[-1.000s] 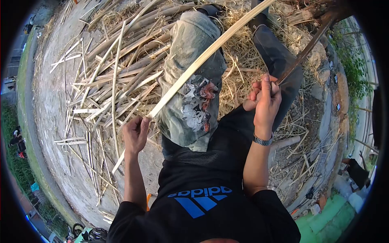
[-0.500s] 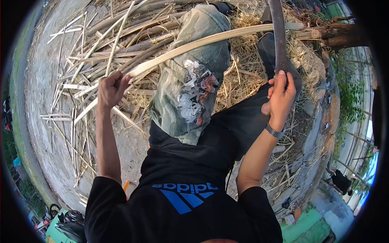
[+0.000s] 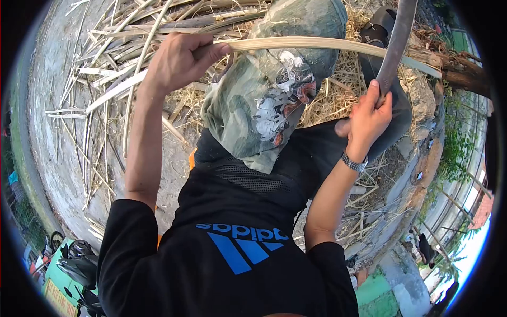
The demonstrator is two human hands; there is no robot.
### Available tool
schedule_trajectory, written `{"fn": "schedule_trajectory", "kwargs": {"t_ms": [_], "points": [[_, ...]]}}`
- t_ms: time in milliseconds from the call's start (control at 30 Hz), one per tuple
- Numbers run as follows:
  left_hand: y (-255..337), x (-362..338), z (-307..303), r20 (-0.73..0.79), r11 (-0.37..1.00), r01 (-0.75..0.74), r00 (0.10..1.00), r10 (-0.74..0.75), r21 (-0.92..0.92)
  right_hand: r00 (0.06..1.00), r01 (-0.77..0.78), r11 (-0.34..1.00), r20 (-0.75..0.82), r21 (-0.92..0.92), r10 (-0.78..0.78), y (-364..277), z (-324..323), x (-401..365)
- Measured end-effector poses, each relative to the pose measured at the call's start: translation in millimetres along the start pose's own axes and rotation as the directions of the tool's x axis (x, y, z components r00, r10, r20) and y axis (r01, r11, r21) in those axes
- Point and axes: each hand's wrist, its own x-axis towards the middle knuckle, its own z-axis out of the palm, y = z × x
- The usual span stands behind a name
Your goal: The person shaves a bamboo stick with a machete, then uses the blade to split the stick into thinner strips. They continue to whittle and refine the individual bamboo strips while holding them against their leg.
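While the right hand (image 3: 367, 119) clenches a long dark curved blade (image 3: 397, 39), the left hand (image 3: 177, 61) is closed on a pale flat bamboo strip (image 3: 317, 44) spanning both. Past the left, heaped split pale strips (image 3: 105, 90) look done, and I'd guess this one isn't yet.

A long, pale bamboo strip (image 3: 317, 43) (flat, slightly bowed) runs almost level from the left hand's (image 3: 177, 61) closed grip to beyond the right hand (image 3: 367, 119). A dark, curved blade (image 3: 397, 42) rises from that fist, crossing the strip.
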Motion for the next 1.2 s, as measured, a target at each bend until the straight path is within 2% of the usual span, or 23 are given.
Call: {"fn": "schedule_trajectory", "kwargs": {"t_ms": [67,100,133,200,267,300,333,400,467,533,567,600,667,700,733,767,800,833,867,933,1000,1133,1200], "points": [[21,14,8,0.002,0.999,0.053,0.999,-0.053,0.002,0.997,-0.023,0.997,0.079,0.075,0.017,-1,10,-3],[35,20,11,-0.038,0.999,0.05,0.998,-0.05,-0.003,0.974,0.216,0.965,0.108,-0.147,-0.201,9,15,-6],[42,26,11,-0.045,0.999,0.038,0.998,-0.036,0.038,0.914,0.386,0.904,0.208,-0.183,-0.348,5,17,-17],[46,34,11,-0.058,1.0,-0.004,0.998,0.004,0.01,0.861,0.482,0.872,0.231,-0.084,-0.453,6,20,-25],[41,39,16,-0.036,1.0,-0.012,0.999,0.011,-0.028,0.892,0.444,0.863,0.21,-0.24,-0.4,1,4,-5],[37,39,18,-0.03,0.998,0.005,1.0,-0.007,-0.067,0.915,0.401,0.883,0.136,-0.243,-0.378,7,0,12],[36,39,19,-0.029,0.998,0.002,1.0,-0.004,-0.066,0.963,0.271,0.93,0.053,-0.25,-0.266,6,-3,26],[36,38,25,-0.1,0.995,-0.06,0.994,0.052,-0.076,1.0,-0.025,0.994,-0.014,0.102,0.026,2,-1,37],[42,39,28,-0.1,0.997,-0.044,0.994,0.038,-0.061,0.999,0.036,0.999,0.02,0.001,-0.036,2,12,22],[48,37,27,-0.099,0.999,-0.027,0.995,0.023,-0.038,0.889,0.448,0.869,0.209,-0.21,-0.408,8,27,-13],[51,36,26,-0.094,1.0,-0.013,0.996,0.01,-0.027,0.886,0.394,0.91,0.316,-0.126,-0.34,5,35,-36],[54,36,26,-0.09,1.0,-0.001,0.996,-0.001,-0.016,0.849,0.426,0.904,0.364,-0.046,-0.382,8,40,-53],[43,29,35,-0.118,0.998,-0.023,0.993,0.016,-0.065,0.803,0.505,0.861,0.398,-0.062,-0.443,9,38,-51],[35,23,37,-0.141,0.993,-0.039,0.99,0.023,-0.114,0.822,0.486,0.872,0.371,-0.064,-0.431,6,35,-44],[30,14,33,-0.106,0.992,0.056,0.992,-0.068,-0.114,0.843,0.464,0.883,0.34,-0.068,-0.417,3,30,-35],[15,4,28,-0.145,0.998,0.008,0.989,-0.016,-0.059,0.876,0.429,0.898,0.285,-0.094,-0.388,2,22,-20],[3,-11,19,-0.126,0.994,0.094,0.987,-0.101,-0.058,0.884,0.451,0.881,0.204,-0.145,-0.42,10,12,1],[-7,-25,8,-0.161,0.998,0.067,0.985,-0.07,-0.023,0.925,0.377,0.905,0.133,-0.199,-0.356,0,-1,16],[-24,-44,-2,-0.136,0.987,0.157,0.978,-0.158,-0.016,0.909,0.409,0.865,0.048,-0.291,-0.414,5,-14,39],[-55,-83,-20,-0.21,0.993,0.115,0.97,-0.119,-0.035,0.94,0.284,0.89,-0.08,-0.358,-0.332,29,-35,87],[-74,-113,-43,-0.184,0.991,0.085,0.981,-0.065,0.107,0.956,0.194,0.919,-0.142,-0.344,-0.255,47,-48,116],[-86,-155,-61,-0.203,0.977,0.172,0.968,-0.145,0.123,0.971,0.176,0.949,-0.114,-0.261,-0.212,44,-50,118],[-79,-163,-64,-0.235,0.97,0.199,0.958,-0.161,0.143,0.991,0.094,0.992,-0.086,-0.088,-0.102,37,-44,107]]}}
